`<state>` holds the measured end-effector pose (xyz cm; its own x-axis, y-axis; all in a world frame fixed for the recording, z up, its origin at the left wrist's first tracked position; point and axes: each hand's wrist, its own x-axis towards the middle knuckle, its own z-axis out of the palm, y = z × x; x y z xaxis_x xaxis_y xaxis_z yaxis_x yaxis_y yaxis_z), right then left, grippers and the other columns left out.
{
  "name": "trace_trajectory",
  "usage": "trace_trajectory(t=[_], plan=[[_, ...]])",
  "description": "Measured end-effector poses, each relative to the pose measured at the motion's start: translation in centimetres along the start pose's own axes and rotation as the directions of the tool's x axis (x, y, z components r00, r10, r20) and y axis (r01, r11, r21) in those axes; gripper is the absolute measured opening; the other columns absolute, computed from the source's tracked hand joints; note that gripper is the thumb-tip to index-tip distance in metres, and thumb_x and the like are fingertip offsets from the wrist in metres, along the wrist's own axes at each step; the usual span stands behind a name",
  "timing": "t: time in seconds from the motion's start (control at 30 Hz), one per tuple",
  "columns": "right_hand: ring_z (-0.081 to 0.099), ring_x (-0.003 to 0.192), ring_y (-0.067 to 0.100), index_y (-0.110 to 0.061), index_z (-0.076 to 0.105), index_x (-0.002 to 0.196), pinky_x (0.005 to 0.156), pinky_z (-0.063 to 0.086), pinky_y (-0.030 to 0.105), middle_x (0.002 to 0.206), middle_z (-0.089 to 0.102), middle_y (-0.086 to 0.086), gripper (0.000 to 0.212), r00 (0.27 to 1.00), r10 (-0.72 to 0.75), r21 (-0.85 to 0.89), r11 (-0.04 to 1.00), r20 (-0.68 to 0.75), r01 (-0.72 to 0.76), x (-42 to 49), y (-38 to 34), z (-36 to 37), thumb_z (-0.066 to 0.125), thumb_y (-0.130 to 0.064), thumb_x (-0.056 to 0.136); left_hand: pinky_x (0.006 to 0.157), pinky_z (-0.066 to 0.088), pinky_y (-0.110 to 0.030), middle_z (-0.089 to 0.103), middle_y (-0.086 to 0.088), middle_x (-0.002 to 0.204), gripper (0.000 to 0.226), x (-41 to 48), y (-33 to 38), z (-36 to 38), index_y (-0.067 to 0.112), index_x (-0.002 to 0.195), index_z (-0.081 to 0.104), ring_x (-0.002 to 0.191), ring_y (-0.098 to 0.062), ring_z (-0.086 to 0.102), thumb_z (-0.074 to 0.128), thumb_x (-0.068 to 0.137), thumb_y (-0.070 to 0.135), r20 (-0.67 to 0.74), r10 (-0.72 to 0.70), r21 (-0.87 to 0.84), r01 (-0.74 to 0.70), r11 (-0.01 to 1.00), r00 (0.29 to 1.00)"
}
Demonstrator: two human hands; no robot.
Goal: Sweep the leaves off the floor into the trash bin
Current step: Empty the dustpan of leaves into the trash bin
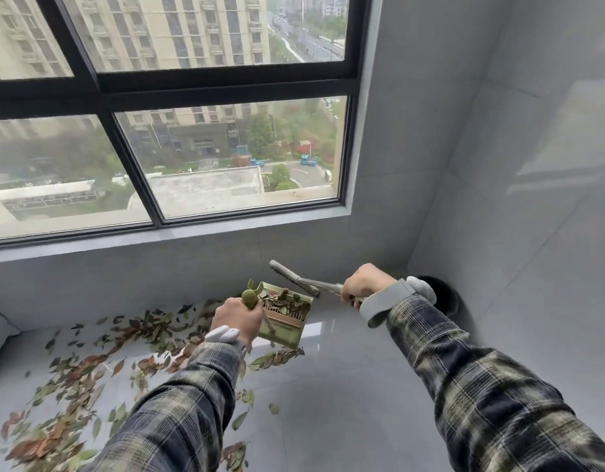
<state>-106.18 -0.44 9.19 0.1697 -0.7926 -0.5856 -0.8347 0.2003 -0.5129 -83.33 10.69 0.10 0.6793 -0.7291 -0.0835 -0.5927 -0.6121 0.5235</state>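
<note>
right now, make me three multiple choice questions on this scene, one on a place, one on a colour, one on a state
1. Where do most loose leaves lie on the floor? A) to the person's left B) under the right arm C) on the windowsill
2. What colour is the dustpan? A) red B) green C) white
3. What is the dustpan's state? A) empty B) holding leaves C) lying flat on the floor
Answers: 1 A, they spread across the left side; 2 B, its walls are green; 3 B, leaves pile inside it while the left hand grips it and the right hand grips the brush.
</note>
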Motion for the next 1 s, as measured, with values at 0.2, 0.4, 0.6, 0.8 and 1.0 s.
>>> trace_trajectory(t=[0.2,0.4,0.6,0.8,1.0], plan=[[0.055,0.058,0.025,-0.002,0.064,0.084,0.062,0.046,0.032,0.061,0.057,0.011,0.013,0.984,0.067,0.159,0.986,-0.166,-0.040,0.0,5.1,-3.8,0.071,-0.004,0.073,0.060,0.048,-0.028,0.060,0.001,0.062,0.047,-0.5,5.6,2.4,0.015,0.067,0.063,0.061,-0.023,0.058,0.058,0.083,0.058,0.100,0.135,0.027,-0.138,0.990,0.986],[0.049,0.030,0.019,0.003,0.066,0.082,0.040,0.040,0.020,0.042,0.055,0.006,0.015,0.959,0.142,0.305,0.950,-0.246,-0.062,0.1,11.0,-7.4,0.070,-0.002,0.069,0.060,0.046,-0.027,0.062,0.000,0.064,0.042,-1.0,11.8,4.6,0.014,0.074,0.068,0.058,-0.017,0.058,0.061,0.084,0.054,0.188,0.245,-0.007,-0.248,0.969,0.951],[0.051,0.032,0.021,0.001,0.066,0.068,0.041,0.041,0.021,0.045,0.058,0.009,0.005,0.931,0.244,0.411,0.904,-0.271,-0.117,0.4,16.6,-10.9,0.070,-0.001,0.065,0.068,0.057,-0.036,0.067,-0.007,0.073,0.038,-2.4,19.5,6.8,0.012,0.078,0.070,0.066,-0.026,0.064,0.061,0.087,0.047,0.262,0.336,-0.063,-0.331,0.942,0.905],[0.050,0.040,0.022,0.008,0.062,0.079,0.045,0.040,0.027,0.049,0.056,0.012,0.008,0.903,0.329,0.535,0.833,-0.278,-0.139,2.2,22.2,-16.3,0.067,0.006,0.072,0.063,0.056,-0.034,0.066,-0.006,0.070,0.042,-2.6,27.6,10.8,0.014,0.073,0.066,0.065,-0.026,0.065,0.055,0.087,0.052,0.299,0.411,-0.032,-0.422,0.906,0.861],[0.049,0.035,0.020,0.007,0.061,0.074,0.043,0.040,0.023,0.054,0.057,0.015,0.005,0.894,0.355,0.581,0.802,-0.274,-0.140,5.7,27.5,-22.8,0.065,0.007,0.076,0.047,0.038,-0.023,0.062,-0.001,0.060,0.046,-2.0,35.4,16.0,0.014,0.064,0.062,0.053,-0.020,0.060,0.055,0.085,0.055,0.273,0.449,0.023,-0.472,0.881,0.851]])
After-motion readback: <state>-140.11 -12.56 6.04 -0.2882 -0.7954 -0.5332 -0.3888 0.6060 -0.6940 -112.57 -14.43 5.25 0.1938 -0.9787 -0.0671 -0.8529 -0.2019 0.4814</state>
